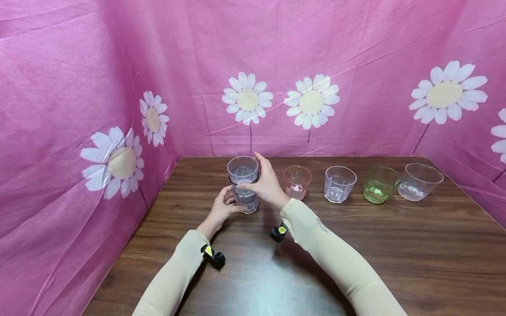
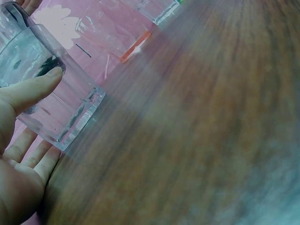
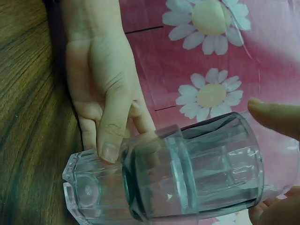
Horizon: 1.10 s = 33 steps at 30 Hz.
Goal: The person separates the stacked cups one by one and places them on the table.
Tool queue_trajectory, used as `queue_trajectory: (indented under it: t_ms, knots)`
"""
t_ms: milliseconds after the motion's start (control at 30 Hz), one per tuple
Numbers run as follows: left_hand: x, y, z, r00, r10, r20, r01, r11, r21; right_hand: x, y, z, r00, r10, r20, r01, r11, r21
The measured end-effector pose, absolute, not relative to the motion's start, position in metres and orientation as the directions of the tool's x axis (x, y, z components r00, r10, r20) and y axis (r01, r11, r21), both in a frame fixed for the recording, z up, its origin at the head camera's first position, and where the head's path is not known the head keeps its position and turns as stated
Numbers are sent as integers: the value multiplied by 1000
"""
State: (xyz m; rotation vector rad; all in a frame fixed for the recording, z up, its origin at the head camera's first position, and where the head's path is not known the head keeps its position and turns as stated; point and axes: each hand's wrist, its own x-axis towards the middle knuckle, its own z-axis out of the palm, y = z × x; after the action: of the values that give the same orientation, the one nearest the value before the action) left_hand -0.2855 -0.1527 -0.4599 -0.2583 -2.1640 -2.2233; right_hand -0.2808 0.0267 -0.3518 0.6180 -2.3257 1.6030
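Observation:
A stack of nested tumblers stands upright at the left of the table, a clear tumbler [image 1: 242, 169] on top, a grey-tinted tumbler [image 3: 225, 161] in the middle and a clear faceted tumbler [image 2: 70, 117] at the bottom. My left hand [image 1: 221, 211] grips the lower part from the left, thumb across the near side and fingers behind. Higher up, my right hand [image 1: 269, 183] holds the top tumbler from the right between thumb and fingers. In the right wrist view, only fingertips of the right hand [image 3: 276, 122] show, at the stack's upper end.
To the right of the stack, a pink tumbler [image 1: 297, 181], a clear tumbler [image 1: 340, 185], a green tumbler [image 1: 380, 184] and a wider clear tumbler [image 1: 420, 183] stand in a row on the wooden table [image 1: 415, 245]. A pink flowered cloth [image 1: 197, 66] hangs behind and to the sides.

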Motion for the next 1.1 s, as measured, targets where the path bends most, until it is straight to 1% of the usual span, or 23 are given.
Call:
queue_trajectory:
  t_ms: [100,500,700,867,1100]
  knots:
    - [-286,-153,-460,-987,95,131,129,-29,991,-284,26,-354,-882,-199,427,-470,326,-820]
    - [-283,-153,-458,-987,95,131,128,-29,991,-286,29,-351,-869,-191,456,-494,299,-816]
    - [-283,-153,-458,-985,93,142,140,-31,990,-285,31,-343,-873,-160,460,-487,248,-838]
    - [-283,-153,-459,-986,98,138,136,-21,990,-284,32,-339,-884,-149,444,-468,239,-851]
    - [-283,-153,-458,-987,90,137,135,-29,990,-282,35,-327,-869,-139,476,-495,189,-848]
